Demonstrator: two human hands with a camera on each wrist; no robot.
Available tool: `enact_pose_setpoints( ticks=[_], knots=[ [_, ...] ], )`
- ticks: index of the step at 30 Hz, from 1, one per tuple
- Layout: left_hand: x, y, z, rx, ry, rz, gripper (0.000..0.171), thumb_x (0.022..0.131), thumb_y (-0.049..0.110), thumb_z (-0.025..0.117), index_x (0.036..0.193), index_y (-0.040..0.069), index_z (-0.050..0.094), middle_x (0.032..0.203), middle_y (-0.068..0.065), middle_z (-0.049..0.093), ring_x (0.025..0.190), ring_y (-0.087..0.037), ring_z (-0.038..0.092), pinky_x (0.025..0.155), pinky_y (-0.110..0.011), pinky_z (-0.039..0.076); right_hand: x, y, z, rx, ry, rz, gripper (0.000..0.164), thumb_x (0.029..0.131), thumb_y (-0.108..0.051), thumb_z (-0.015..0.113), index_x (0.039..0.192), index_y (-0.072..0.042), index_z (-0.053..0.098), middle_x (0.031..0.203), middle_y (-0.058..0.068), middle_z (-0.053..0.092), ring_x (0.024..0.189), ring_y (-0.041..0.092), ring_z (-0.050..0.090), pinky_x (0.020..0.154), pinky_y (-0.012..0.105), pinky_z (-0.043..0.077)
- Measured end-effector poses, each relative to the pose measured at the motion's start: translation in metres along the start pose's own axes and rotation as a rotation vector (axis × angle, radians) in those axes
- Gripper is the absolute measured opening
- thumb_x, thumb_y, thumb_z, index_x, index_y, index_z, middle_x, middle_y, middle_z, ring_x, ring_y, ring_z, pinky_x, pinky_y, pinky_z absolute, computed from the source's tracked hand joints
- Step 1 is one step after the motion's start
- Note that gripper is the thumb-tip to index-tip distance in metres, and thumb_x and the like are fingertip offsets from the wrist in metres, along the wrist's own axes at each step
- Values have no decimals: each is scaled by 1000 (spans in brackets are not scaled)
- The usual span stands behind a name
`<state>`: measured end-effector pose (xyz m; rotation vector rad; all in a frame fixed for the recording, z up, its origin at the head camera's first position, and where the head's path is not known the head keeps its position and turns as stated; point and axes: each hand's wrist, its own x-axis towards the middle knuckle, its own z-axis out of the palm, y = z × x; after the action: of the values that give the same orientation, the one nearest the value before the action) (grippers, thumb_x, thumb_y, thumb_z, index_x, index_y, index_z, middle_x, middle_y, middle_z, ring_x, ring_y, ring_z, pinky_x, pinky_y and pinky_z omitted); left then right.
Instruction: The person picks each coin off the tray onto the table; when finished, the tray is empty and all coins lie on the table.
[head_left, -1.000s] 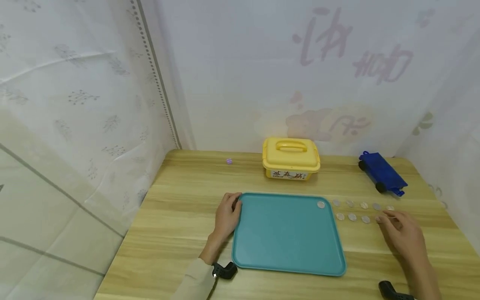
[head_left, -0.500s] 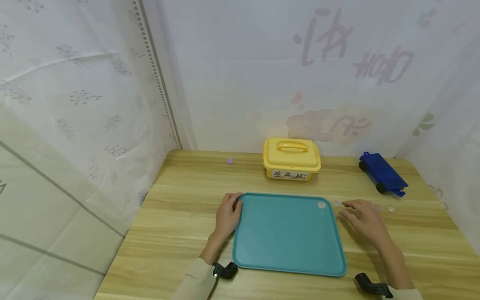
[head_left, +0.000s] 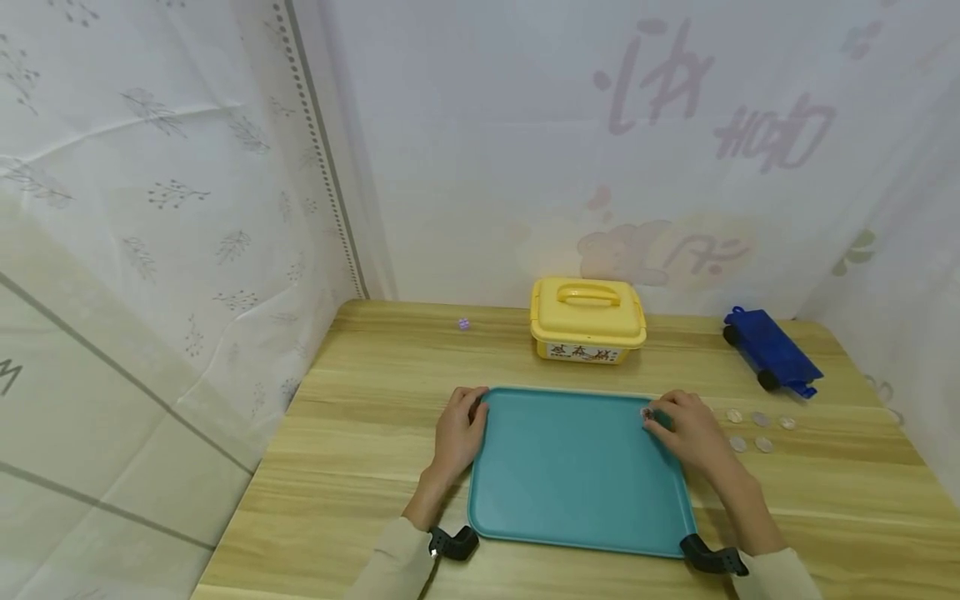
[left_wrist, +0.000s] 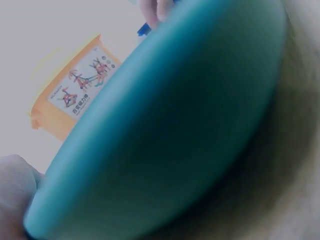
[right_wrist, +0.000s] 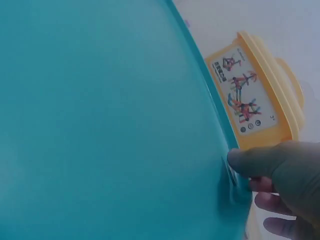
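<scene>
My right hand (head_left: 688, 429) pinches a small round coin (head_left: 647, 413) at the tray's back right corner. In the right wrist view the thumb lies over the tray's rim, and the coin (right_wrist: 230, 171) shows as a thin tilted edge by its tip. My left hand (head_left: 459, 429) holds the teal tray (head_left: 577, 467) at its back left corner, thumb along the rim. More silvery coins (head_left: 760, 419) lie on the table right of the right hand, in two short rows; its fingers hide part of these rows.
A yellow lidded box (head_left: 588, 321) with a handle stands behind the tray. A blue wheeled toy cart (head_left: 772, 350) sits at the back right. One small purple piece (head_left: 463, 324) lies near the table's back edge.
My right hand has moved left from the far end of the coin rows to the tray's back right corner. The left hand has stayed at the tray's edge.
</scene>
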<state>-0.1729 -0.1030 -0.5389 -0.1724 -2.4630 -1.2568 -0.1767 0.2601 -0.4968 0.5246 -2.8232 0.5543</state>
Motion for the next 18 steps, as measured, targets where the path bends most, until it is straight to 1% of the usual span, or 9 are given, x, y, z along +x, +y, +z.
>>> enact_pose_setpoints(
  ticks=[3,7,13,18],
  knots=[
    [0,0,1,-2,-3,-3,26,88,14,56,113,12,62,96,-1,56,65,-7,45,55,-20,38,0,-2,1,-31,-30,16,24,76,-22,70,94,-7,68,95,11,56,85,27,48,68,40,38],
    [1,-1,0,3,-14,-16,26,89,16,55,114,13,61,96,0,55,66,-7,45,56,-21,37,2,-5,1,-20,-77,61,22,79,-20,67,97,-7,67,95,10,56,87,28,47,70,41,39],
    [1,-1,1,13,-9,-18,26,89,17,55,113,15,61,96,1,55,66,-7,45,56,-21,38,7,-10,-1,-21,-120,100,11,80,-17,65,89,-11,66,91,7,59,87,26,51,72,42,40],
    [1,-2,1,8,-13,-21,25,89,16,55,113,14,61,97,0,55,66,-7,45,56,-21,37,10,-14,-3,-54,-153,107,10,79,-16,66,88,-11,66,89,6,60,85,25,54,72,43,41]
  ],
)
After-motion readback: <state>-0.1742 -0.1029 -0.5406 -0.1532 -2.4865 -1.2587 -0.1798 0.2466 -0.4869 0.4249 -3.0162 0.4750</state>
